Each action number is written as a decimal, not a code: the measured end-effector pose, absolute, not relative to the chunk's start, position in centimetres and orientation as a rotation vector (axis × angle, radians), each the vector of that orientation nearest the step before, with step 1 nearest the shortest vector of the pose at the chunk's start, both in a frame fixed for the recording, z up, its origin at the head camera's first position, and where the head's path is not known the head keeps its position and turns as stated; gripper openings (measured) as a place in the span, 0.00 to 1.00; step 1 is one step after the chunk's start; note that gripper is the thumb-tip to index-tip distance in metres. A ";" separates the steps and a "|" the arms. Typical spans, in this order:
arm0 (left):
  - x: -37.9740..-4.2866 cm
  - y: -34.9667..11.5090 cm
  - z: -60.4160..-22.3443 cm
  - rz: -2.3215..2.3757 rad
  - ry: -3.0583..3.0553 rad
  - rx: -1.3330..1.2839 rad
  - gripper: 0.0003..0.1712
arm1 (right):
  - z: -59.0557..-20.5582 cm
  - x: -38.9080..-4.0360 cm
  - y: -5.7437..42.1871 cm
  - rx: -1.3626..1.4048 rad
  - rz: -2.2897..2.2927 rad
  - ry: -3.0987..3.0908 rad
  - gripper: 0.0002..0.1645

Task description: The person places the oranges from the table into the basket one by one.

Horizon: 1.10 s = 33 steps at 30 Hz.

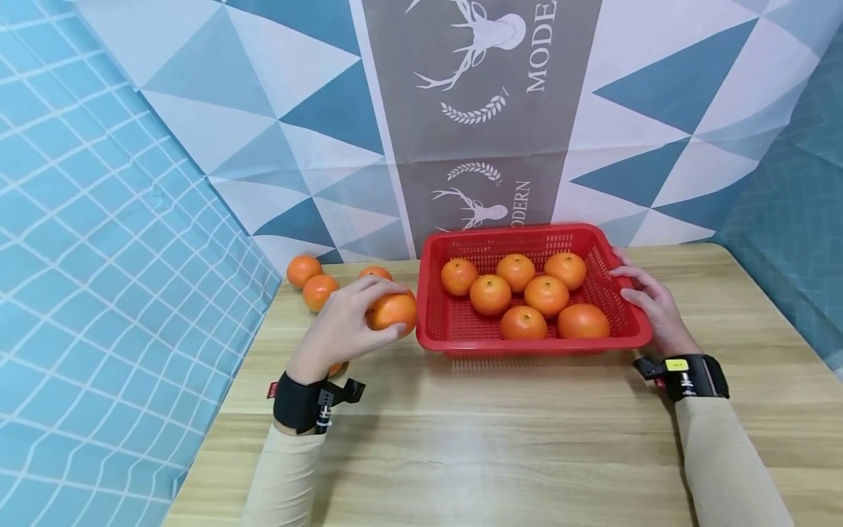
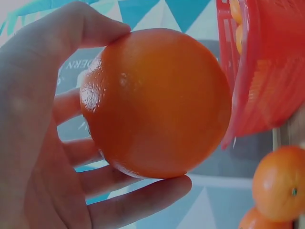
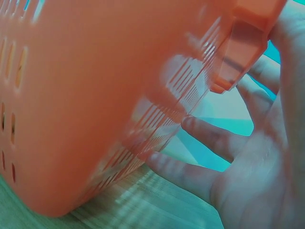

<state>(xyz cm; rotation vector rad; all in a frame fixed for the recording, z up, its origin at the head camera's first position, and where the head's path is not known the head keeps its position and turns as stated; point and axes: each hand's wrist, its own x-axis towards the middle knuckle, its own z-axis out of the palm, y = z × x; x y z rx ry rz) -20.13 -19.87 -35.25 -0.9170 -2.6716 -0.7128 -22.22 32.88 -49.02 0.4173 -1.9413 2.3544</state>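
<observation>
My left hand (image 1: 349, 318) grips an orange (image 2: 157, 102), with the thumb on one side and the fingers spread around the other. The fruit is off the table, close beside the left end of a red plastic basket (image 1: 477, 345). Several oranges (image 1: 546, 296) lie inside the basket. At its right end, my right hand (image 1: 661, 315) holds the rim. In the right wrist view, two fingertips (image 3: 190, 123) touch the slotted basket wall, while the thumb is up by the rim.
Loose oranges (image 1: 320, 292) lie on the wooden table (image 1: 487, 446) behind and around my left hand, one partly hidden under it. A patterned cloth backdrop (image 1: 329, 132) rises behind the basket, and blue checked cloth (image 1: 105, 293) hangs along the left.
</observation>
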 end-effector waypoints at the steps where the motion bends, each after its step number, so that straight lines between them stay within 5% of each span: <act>1: -20.2 -19.5 -35.3 -0.724 -2.661 -0.930 0.27 | -49.0 -22.3 32.9 0.409 2.350 -1.953 0.26; 18: -23.7 -11.0 -37.3 -0.836 -2.541 -1.038 0.28 | -49.0 -22.3 33.1 0.340 2.360 -1.982 0.26; 33: -24.8 -9.0 -37.8 -0.491 -2.960 -1.150 0.31 | -49.0 -22.3 33.2 0.403 2.363 -1.934 0.25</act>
